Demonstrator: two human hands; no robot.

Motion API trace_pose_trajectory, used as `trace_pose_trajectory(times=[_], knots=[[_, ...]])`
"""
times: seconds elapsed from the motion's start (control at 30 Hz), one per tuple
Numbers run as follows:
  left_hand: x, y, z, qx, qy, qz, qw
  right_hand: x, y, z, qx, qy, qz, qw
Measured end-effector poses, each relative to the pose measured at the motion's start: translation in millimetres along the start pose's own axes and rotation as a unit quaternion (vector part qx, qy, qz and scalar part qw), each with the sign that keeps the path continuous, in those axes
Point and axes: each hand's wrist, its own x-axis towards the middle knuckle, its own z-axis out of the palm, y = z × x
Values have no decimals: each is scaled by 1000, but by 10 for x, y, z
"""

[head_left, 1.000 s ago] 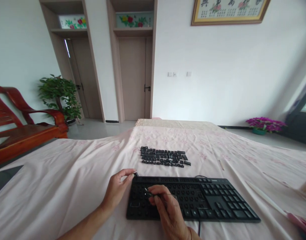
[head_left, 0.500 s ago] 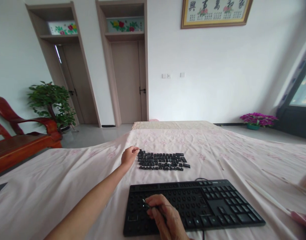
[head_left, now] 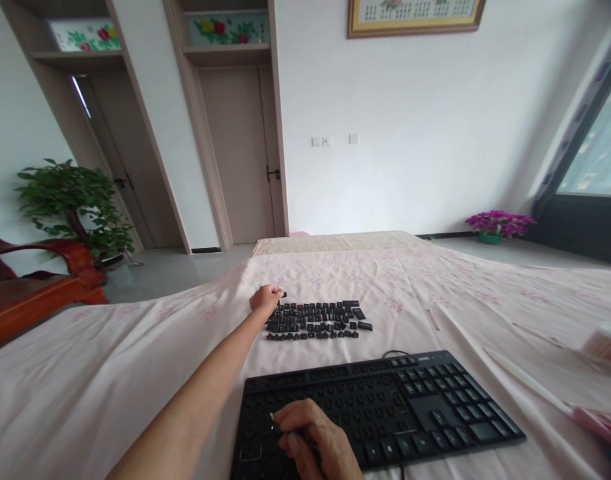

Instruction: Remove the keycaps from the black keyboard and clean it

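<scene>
My left hand (head_left: 266, 299) reaches over the cloth with its fingers pinched on a small black keycap (head_left: 284, 294). Just beyond and right of it lie loose black keycaps (head_left: 315, 319) in uneven rows. Nearer to me stands a black keyboard (head_left: 425, 407), its left and middle parts bare of caps while the number pad keeps its keys. Over the keyboard's left part is my right hand (head_left: 315, 437), fingers curled round a thin tool with a shiny metal tip (head_left: 272, 417); most of that tool is hidden in the hand.
A pale flowered cloth (head_left: 415, 280) covers the table. To the right lie a cotton swab (head_left: 434, 320), a white and pink brush-like item (head_left: 535, 380), and a clear tub of swabs (head_left: 605, 348). A wooden chair (head_left: 40, 280) stands at the left.
My left hand has moved slightly up and right above the top row, a keycap in its fingers. My right hand stays over the keyboard. The camera view has shifted.
</scene>
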Motion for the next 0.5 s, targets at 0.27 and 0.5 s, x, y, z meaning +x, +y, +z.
trace_pose_trajectory(times=[0.27,0.5], knots=[[47,-52,64,47,-21,-24,998,32,-60,-10,1,-1,32,999],[83,-74,86,61,-26,-25,997,46,-57,-29,2,0,15,1000]])
